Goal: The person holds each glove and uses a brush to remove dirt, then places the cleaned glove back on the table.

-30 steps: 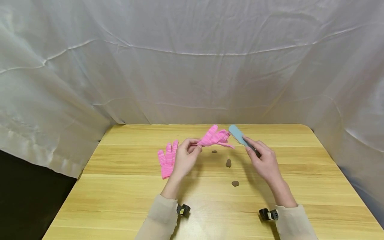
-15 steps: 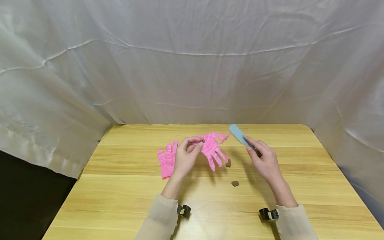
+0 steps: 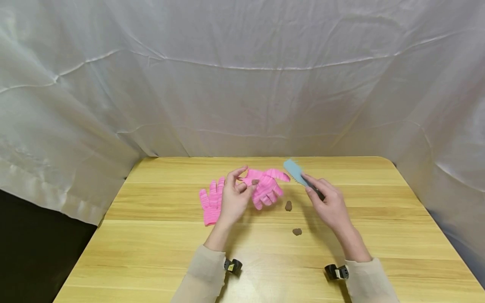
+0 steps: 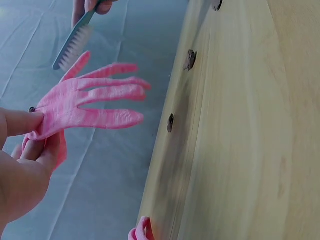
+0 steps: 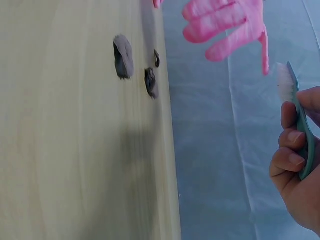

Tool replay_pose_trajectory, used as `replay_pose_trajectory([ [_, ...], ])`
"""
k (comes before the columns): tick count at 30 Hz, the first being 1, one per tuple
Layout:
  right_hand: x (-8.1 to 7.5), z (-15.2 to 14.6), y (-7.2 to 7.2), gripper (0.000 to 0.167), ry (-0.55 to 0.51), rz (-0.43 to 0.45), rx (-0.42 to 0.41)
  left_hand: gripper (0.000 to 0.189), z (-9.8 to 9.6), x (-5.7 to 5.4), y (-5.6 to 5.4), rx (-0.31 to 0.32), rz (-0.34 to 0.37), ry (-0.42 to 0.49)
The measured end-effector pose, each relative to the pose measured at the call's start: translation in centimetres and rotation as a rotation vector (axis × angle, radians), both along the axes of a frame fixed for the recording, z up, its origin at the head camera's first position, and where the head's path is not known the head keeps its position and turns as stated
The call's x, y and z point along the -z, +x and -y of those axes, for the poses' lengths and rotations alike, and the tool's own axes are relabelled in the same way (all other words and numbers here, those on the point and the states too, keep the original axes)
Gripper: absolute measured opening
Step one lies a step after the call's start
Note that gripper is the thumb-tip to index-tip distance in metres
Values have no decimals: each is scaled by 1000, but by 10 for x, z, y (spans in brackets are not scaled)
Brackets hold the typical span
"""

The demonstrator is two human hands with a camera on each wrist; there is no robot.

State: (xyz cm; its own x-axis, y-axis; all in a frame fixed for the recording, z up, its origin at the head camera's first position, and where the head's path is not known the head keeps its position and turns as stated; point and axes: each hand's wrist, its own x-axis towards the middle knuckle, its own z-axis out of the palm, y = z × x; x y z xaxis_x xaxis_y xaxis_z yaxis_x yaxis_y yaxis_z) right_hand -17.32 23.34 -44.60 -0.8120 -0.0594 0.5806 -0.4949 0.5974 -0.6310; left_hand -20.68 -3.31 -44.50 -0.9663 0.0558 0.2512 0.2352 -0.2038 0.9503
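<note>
My left hand (image 3: 235, 198) pinches a pink knitted glove (image 3: 265, 189) near its cuff, thumb on one side and fingers on the other. The glove hangs above the table with its fingers spread. A small brown patch (image 3: 255, 182) shows on it beside my thumb; whether it is a stain or a stuck lump I cannot tell. My right hand (image 3: 329, 204) grips the handle of a light blue brush (image 3: 293, 169). Its white bristles (image 4: 75, 48) face the glove, a short gap away. A second pink glove (image 3: 212, 202) lies flat to the left, partly behind my left hand.
Brown lumps lie on the wooden table (image 3: 151, 252): one lump (image 3: 289, 206) past the glove's fingertips, another lump (image 3: 297, 232) nearer me, and a third lump (image 4: 170, 123) visible in the wrist views. A grey curtain (image 3: 242, 105) surrounds the back and sides.
The held glove has swung from pointing right toward the brush to hanging down with its palm turned. The brush has shifted slightly left; the glove finger at its bristles has come away.
</note>
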Motion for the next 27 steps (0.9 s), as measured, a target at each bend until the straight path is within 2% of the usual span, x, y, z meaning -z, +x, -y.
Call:
replay_pose_trajectory([
  [6, 0, 10, 2, 41, -1, -22, -34, 62, -1, 1, 0, -25, 31, -8],
  [13, 1, 24, 4, 40, 8, -58, -120, 51, -1, 0, 1, 1, 53, -16],
  [22, 4, 34, 7, 42, 21, -10, -132, 35, -3, 2, 1, -39, 10, -101],
  [27, 5, 38, 8, 44, 21, -19, -162, 30, -3, 2, 2, -19, 44, -126],
])
